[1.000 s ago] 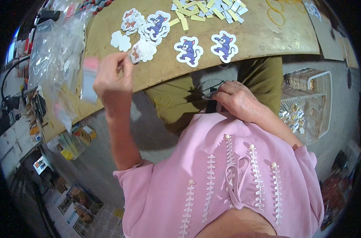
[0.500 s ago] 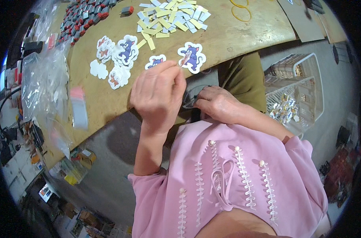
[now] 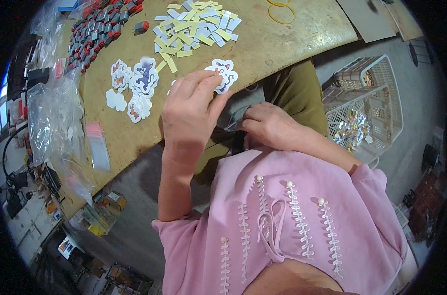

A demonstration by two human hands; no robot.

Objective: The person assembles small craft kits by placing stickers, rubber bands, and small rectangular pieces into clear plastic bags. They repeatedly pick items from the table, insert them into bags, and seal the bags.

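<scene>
My left hand (image 3: 186,110) reaches over the table's near edge, with thumb and fingertips closed on a small white cutout with a brown mouse (image 3: 217,73). This cutout lies over a larger die-cut card with a blue cat (image 3: 225,84), hiding much of it. Another card peeks out beside the knuckles, mostly covered. By my lap, my right hand (image 3: 267,124) has curled fingers at a clear plastic bag (image 3: 232,119), its fingertips partly hidden. To the left sit small stacks of cat cutouts (image 3: 145,77), mouse cutouts (image 3: 139,108) and blank white backs (image 3: 116,100).
Yellow and grey strips (image 3: 196,27) are heaped on the table (image 3: 302,29), near grey-and-red small parts (image 3: 98,34) and yellow rubber bands (image 3: 281,14). Flat clear bags (image 3: 98,147) lie at the left edge. A white basket (image 3: 388,118) with shiny packets stands at the right.
My left hand has brought the small mouse cutout down onto the blue cat card. My right hand stays by my lap. The whole view has shifted slightly.
</scene>
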